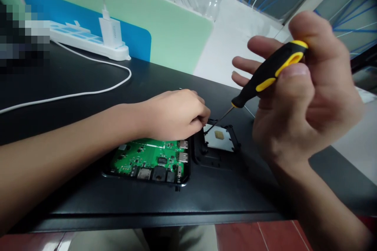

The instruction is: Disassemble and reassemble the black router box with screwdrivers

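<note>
My right hand (312,98) grips a black and yellow screwdriver (265,68) by its handle, some fingers stretched out behind it. Its thin shaft slants down to the left, with the tip at the corner of a silver metal plate (228,143). That plate, with a tan pad in its middle, lies in a black plastic cover (206,159). My left hand (179,113) reaches across a green circuit board (147,159) in a black case. Its fingers are curled together by the plate's corner, near the screwdriver tip; whatever they hold is hidden.
Behind on the black table (88,194) stands a white power strip (88,39) with a white charger (110,32) plugged in. A white cable (97,93) runs across the table's left side. Green and blue panels (173,35) rise at the back. The table's front edge is close.
</note>
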A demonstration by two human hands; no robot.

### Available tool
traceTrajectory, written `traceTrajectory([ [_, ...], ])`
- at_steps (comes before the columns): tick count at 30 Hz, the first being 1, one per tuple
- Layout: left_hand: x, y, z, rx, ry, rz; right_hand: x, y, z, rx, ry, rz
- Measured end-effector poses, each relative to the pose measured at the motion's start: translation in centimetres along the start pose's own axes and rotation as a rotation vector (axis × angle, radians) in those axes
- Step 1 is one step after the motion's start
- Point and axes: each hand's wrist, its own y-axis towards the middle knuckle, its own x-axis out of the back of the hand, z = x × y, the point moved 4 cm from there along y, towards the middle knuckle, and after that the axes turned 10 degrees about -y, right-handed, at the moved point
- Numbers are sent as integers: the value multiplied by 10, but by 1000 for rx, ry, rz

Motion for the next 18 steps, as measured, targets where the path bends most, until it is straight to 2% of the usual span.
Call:
traceTrajectory([
  [1,0,0,0,5,5,3,0,2,-2,21,-29,26],
  [3,0,0,-1,27,14,10,3,5,-3,158,-91,18],
  [5,0,0,-1,40,22,18,6,6,-7,219,-161,-7],
  [8,0,1,-2,24,24,25,6,6,-13,211,-48,-65],
  [10,1,1,-3,12,21,18,2,6,-16,189,90,-27],
  [13,2,1,-4,-6,-3,-3,-1,8,-17,189,59,30],
  [16,1,0,-5,-25,-20,-16,5,9,-14,261,-24,12],
  [18,1,0,-5,-30,-23,-6,8,8,-13,238,-44,11],
])
